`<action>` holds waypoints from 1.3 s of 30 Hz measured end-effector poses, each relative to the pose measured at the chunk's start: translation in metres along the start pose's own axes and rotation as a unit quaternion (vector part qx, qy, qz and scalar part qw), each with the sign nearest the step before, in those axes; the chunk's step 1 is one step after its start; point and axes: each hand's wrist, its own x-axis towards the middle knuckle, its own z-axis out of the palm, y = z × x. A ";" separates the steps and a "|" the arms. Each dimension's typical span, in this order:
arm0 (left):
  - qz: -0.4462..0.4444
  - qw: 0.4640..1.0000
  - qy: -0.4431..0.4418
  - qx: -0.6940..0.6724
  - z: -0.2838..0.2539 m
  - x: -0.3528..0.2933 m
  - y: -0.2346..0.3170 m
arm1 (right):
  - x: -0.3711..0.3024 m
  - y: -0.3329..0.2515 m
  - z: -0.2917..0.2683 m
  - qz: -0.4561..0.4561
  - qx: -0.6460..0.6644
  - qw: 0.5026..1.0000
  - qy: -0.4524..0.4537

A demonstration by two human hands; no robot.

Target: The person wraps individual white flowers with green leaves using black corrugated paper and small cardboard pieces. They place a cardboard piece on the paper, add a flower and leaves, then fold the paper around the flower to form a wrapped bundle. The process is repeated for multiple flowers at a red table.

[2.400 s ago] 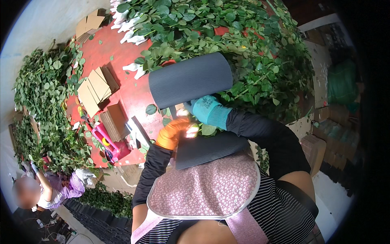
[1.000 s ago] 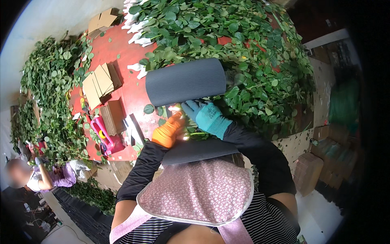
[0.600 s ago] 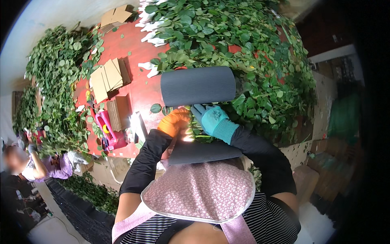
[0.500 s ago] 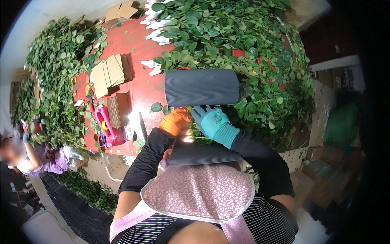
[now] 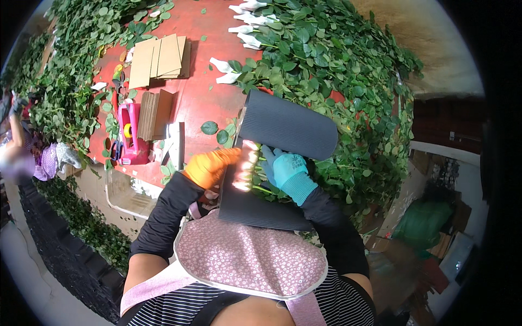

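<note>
A dark ridged mat [image 5: 288, 126] lies in front of me, with its far part curled over and its near part [image 5: 261, 211] reaching my apron. Between the two parts is a row of pale pink-and-cream rose heads [image 5: 247, 165], with green stems pointing right. My left hand [image 5: 209, 167], in an orange glove, is at the left side of the blooms. Its fingers are drawn together, and whatever is at their tips is hidden. My right hand [image 5: 288, 171], in a teal glove with grey fingers, rests over the stems with its fingers apart.
Leafy stems [image 5: 337, 70] cover the table's right side, some with white-wrapped heads [image 5: 225, 70]. Cardboard sheets [image 5: 157, 58], a cardboard stack [image 5: 155, 115] and a pink tape dispenser [image 5: 130, 133] stand to the left on the red table [image 5: 204, 108]. Another person [image 5: 16, 136] is at far left.
My left hand has moved left from the blooms, so the row of rose heads now shows. The mat appears more tilted, and the whole view has shifted.
</note>
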 end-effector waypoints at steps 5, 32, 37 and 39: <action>-0.037 0.952 -0.131 0.275 0.036 0.032 0.018 | 0.004 -0.001 -0.002 0.001 -0.014 1.000 -0.018; -0.056 0.963 -0.133 0.227 0.006 0.069 0.097 | -0.092 0.101 -0.073 -0.405 0.800 0.438 0.068; -0.106 0.987 -0.116 0.043 0.038 0.052 0.013 | -0.057 0.039 -0.096 -0.219 0.408 0.882 0.090; -0.156 0.978 -0.102 -0.092 0.053 0.044 -0.011 | -0.041 0.023 -0.072 -0.120 0.270 0.948 0.120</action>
